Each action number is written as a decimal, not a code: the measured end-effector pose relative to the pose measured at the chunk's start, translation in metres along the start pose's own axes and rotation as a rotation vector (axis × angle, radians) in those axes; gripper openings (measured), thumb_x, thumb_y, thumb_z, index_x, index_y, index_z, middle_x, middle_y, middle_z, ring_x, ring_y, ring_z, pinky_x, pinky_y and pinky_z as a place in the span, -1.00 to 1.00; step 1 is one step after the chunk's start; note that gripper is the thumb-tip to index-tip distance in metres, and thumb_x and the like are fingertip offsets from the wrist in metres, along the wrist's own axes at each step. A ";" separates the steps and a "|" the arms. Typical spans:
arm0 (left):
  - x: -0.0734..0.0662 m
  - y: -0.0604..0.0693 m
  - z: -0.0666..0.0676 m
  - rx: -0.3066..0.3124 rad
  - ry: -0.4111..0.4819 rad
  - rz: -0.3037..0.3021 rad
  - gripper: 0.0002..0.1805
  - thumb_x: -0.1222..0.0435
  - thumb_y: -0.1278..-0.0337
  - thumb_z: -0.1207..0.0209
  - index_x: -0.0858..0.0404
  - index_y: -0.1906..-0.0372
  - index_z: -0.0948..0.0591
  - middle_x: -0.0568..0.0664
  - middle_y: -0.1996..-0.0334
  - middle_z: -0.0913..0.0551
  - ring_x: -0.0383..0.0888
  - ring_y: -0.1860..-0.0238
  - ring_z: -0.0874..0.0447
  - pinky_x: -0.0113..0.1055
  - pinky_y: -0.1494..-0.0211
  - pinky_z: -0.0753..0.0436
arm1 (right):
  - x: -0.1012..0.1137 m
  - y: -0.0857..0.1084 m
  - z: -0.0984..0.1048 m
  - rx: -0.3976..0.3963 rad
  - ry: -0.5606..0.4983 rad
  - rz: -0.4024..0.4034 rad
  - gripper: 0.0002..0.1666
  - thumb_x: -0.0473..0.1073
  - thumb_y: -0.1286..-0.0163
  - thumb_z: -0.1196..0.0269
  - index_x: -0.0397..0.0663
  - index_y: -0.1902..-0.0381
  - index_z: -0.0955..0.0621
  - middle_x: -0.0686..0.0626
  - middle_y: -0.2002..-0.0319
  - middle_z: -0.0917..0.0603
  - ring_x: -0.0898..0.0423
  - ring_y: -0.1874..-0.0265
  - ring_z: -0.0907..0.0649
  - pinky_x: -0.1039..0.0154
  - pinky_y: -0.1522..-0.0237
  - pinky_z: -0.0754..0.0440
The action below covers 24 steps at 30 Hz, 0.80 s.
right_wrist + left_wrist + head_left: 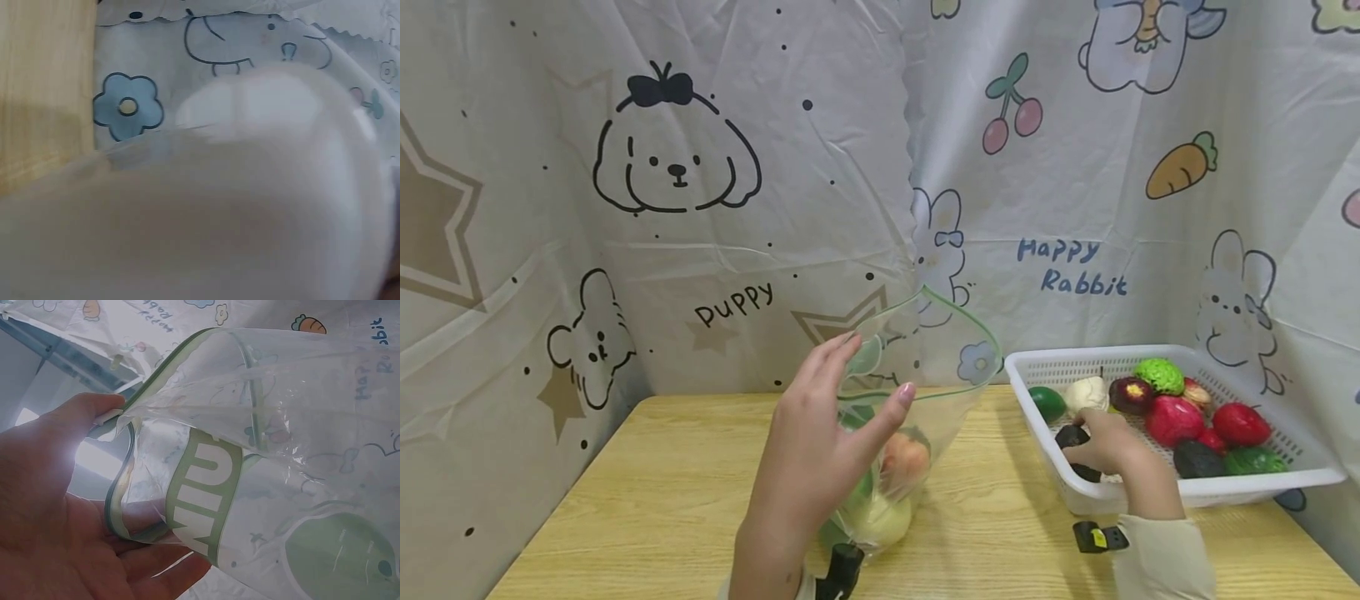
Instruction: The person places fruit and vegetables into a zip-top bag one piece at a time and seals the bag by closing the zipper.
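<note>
A clear plastic zip bag (pixel 951 408) with green edging stands on the table, its mouth spread. My left hand (pixel 816 442) holds the bag by its rim; in the left wrist view, the thumb (pixel 94 406) is at one side of the mouth and the fingers lie along the other. Inside the bag are an orange-pink fruit (pixel 904 458) and a pale yellow fruit (pixel 883 518). Over at the white basket (pixel 1037 375), my right hand (pixel 1108 446) reaches in and grips a dark avocado-like fruit (pixel 1084 473), partly hidden by the fingers.
Other fruits and vegetables fill the basket, among them a bright green bumpy one (pixel 1159 376), a red one (pixel 1174 421) and a whitish one (pixel 1086 393). Printed cloth (pixel 850 167) surrounds the wooden table (pixel 685 475). A blurred pale surface (pixel 219 231) covers much of the right wrist view.
</note>
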<state>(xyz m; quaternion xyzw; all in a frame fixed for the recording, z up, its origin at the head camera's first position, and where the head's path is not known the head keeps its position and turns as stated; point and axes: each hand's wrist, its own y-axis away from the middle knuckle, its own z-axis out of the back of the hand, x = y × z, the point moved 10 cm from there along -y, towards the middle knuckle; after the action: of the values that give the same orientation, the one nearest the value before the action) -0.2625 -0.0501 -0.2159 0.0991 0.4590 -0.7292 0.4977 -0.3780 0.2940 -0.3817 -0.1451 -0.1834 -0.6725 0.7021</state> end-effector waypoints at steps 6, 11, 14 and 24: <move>0.000 0.000 -0.001 0.000 0.002 0.000 -0.11 -0.27 -0.22 -0.23 0.22 -0.45 -0.42 -0.07 -0.43 -0.39 0.04 -0.44 -0.36 0.13 -0.43 -0.40 | 0.015 0.017 0.038 -0.166 0.014 0.006 -0.19 -0.07 -0.22 -0.45 -0.53 -0.21 -0.40 -0.54 -0.01 -0.57 -0.40 0.07 -0.62 -0.35 0.03 -0.61; 0.000 0.000 -0.002 0.009 0.000 0.010 -0.11 -0.28 -0.21 -0.22 0.22 -0.46 -0.41 -0.08 -0.44 -0.38 0.03 -0.45 -0.35 0.13 -0.43 -0.39 | 0.045 0.044 0.077 -0.428 -0.074 0.077 -0.18 -0.08 -0.32 -0.40 -0.40 -0.36 -0.33 -0.54 -0.11 -0.54 -0.41 0.05 -0.63 -0.33 0.08 -0.65; 0.000 0.000 -0.002 0.008 0.000 0.005 -0.09 -0.28 -0.20 -0.22 0.23 -0.46 -0.41 -0.07 -0.44 -0.37 0.04 -0.45 -0.35 0.14 -0.43 -0.39 | 0.072 0.068 0.098 -0.607 -0.169 0.174 -0.18 -0.14 -0.34 -0.40 -0.27 -0.44 -0.32 -0.47 -0.19 -0.53 -0.37 0.04 -0.66 -0.11 0.10 -0.74; -0.001 0.000 -0.004 0.019 -0.022 0.007 -0.06 -0.31 -0.19 -0.22 0.24 -0.47 -0.40 -0.06 -0.46 -0.36 0.04 -0.45 -0.35 0.13 -0.43 -0.39 | 0.164 0.141 0.114 -0.949 -0.727 0.807 -0.12 -0.66 -0.10 -0.31 -0.39 -0.37 -0.25 -0.19 -0.24 -0.45 0.01 -0.11 -0.65 0.37 -0.04 -0.67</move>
<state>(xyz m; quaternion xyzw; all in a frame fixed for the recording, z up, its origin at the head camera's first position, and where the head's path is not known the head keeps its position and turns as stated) -0.2630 -0.0466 -0.2172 0.0975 0.4464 -0.7326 0.5045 -0.2398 0.2067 -0.2002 -0.7056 -0.0257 -0.2771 0.6517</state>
